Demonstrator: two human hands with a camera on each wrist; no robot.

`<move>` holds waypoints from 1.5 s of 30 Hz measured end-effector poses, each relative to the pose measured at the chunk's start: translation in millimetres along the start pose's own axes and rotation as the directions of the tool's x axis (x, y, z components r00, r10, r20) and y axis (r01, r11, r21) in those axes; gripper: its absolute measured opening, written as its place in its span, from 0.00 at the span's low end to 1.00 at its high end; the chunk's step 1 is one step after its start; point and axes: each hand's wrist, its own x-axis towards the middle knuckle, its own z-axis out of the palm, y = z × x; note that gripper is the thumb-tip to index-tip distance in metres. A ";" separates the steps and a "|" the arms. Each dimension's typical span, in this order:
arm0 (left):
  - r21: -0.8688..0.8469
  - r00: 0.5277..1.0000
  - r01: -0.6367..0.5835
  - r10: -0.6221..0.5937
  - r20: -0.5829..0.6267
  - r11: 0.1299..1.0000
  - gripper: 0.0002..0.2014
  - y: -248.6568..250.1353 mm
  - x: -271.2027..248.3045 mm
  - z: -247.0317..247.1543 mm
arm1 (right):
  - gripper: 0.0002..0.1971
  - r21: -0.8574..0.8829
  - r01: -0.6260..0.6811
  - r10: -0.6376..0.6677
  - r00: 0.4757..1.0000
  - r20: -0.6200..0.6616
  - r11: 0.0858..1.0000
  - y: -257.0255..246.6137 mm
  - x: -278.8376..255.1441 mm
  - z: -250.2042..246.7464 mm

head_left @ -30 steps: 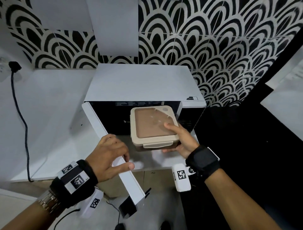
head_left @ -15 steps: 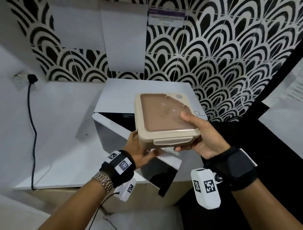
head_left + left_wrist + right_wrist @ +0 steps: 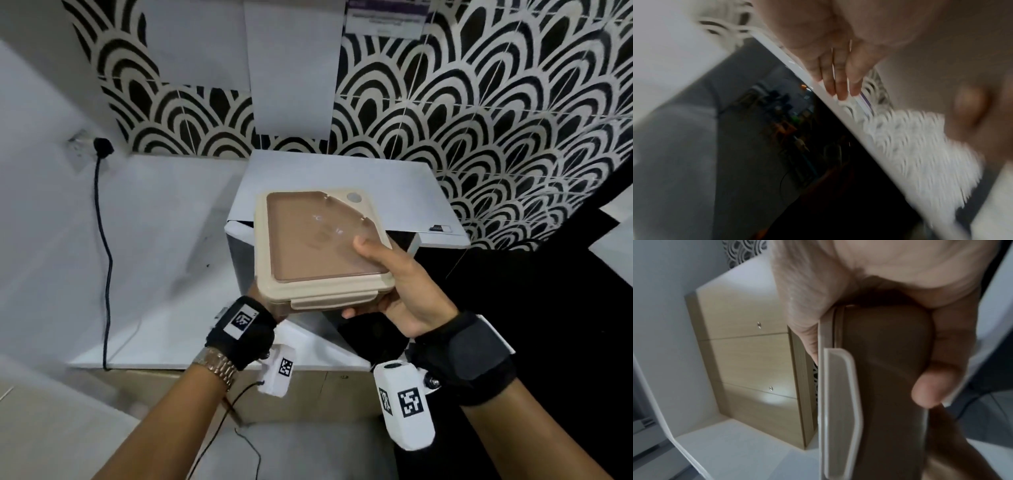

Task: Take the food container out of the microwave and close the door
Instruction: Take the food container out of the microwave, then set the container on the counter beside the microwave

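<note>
A beige food container (image 3: pixel 318 246) with a brown lid is out of the microwave (image 3: pixel 342 178), held in the air in front of its top. My right hand (image 3: pixel 390 277) grips its near right corner, thumb on the lid and fingers underneath; the right wrist view shows the container's side and latch (image 3: pixel 840 402) in that grip. My left hand (image 3: pixel 840 84) lies with straight fingers against the white edge of the microwave door (image 3: pixel 818 162). In the head view the container hides that hand past the wrist band (image 3: pixel 239 325). The door (image 3: pixel 241 263) stands almost against the microwave front.
The microwave stands on a white counter (image 3: pixel 164 308) against a black-and-white patterned wall. A black cable (image 3: pixel 106 246) runs down from a wall plug at the left. Right of the microwave there is a dark area (image 3: pixel 513 308). Wood-coloured cabinet fronts (image 3: pixel 748 361) sit below the counter.
The right hand has lifted the container out of the cavity and up. The left hand went from the door's free edge to pressing it, and the door swung most of the way shut.
</note>
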 end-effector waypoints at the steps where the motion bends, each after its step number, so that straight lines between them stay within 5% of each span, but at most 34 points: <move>1: -0.075 0.997 -0.039 0.034 -0.074 0.996 0.19 -2.8 4.9 -22.3 | 0.27 0.009 0.000 0.000 1.000 0.007 1.000 5.4 4.3 7.8; 3: -0.043 0.965 -0.118 0.104 -0.240 0.992 0.13 -10.3 10.5 -64.1 | 0.28 0.029 -0.008 0.008 1.000 0.018 1.000 17.5 13.8 24.5; 5: -0.066 0.942 -0.204 0.178 -0.285 0.977 0.08 -7.3 7.1 -104.4 | 0.26 0.067 -0.027 0.024 0.999 0.036 0.997 30.9 26.3 40.1; 6: -0.063 0.943 -0.229 0.205 -0.264 0.971 0.11 -2.0 0.5 -121.6 | 0.25 0.079 -0.038 0.034 0.998 0.045 0.996 37.7 33.0 47.8; 9: -0.102 0.995 -0.094 0.095 0.007 0.990 0.39 7.0 -11.1 -167.2 | 0.24 0.059 -0.075 0.071 0.995 0.071 0.995 57.3 55.0 70.9; 12: 0.063 0.987 -0.130 0.123 0.102 0.989 0.45 3.8 -20.1 -187.5 | 0.26 -0.032 -0.066 0.069 0.991 0.114 0.997 76.9 75.9 94.5; 17: 0.064 0.974 -0.175 0.183 -0.134 0.982 0.36 -22.0 -10.6 -238.2 | 0.24 -0.144 -0.060 0.083 0.984 0.159 0.988 122.1 111.8 129.2; 22: 0.039 0.954 -0.023 0.033 -0.297 0.999 0.36 -59.4 10.6 -288.7 | 0.19 -0.187 -0.131 0.144 0.988 0.058 0.974 183.4 155.6 146.5; 27: 0.009 0.870 0.175 -0.150 -0.470 0.984 0.44 -99.3 32.6 -324.5 | 0.16 -0.293 -0.181 0.162 0.983 -0.088 0.939 247.1 192.2 152.6; 30: 0.022 0.832 0.241 -0.195 -0.519 0.970 0.38 -111.6 43.6 -332.6 | 0.27 -0.335 -0.223 0.179 0.971 -0.158 0.916 275.9 211.3 153.5; 35: 0.051 0.800 0.247 -0.174 -0.574 0.968 0.33 -121.1 58.4 -340.5 | 0.14 -0.324 -0.255 0.183 0.954 -0.237 0.911 292.5 236.5 153.9; 40: 0.183 0.775 0.325 -0.150 -0.614 0.928 0.40 -130.2 69.4 -353.9 | 0.15 -0.368 -0.202 0.116 0.963 -0.244 0.908 286.3 250.1 159.4; 45: 0.375 0.780 0.396 -0.091 -0.619 0.838 0.35 -125.0 70.5 -345.8 | 0.30 -0.367 -0.201 0.126 0.968 -0.219 0.908 292.2 253.7 156.9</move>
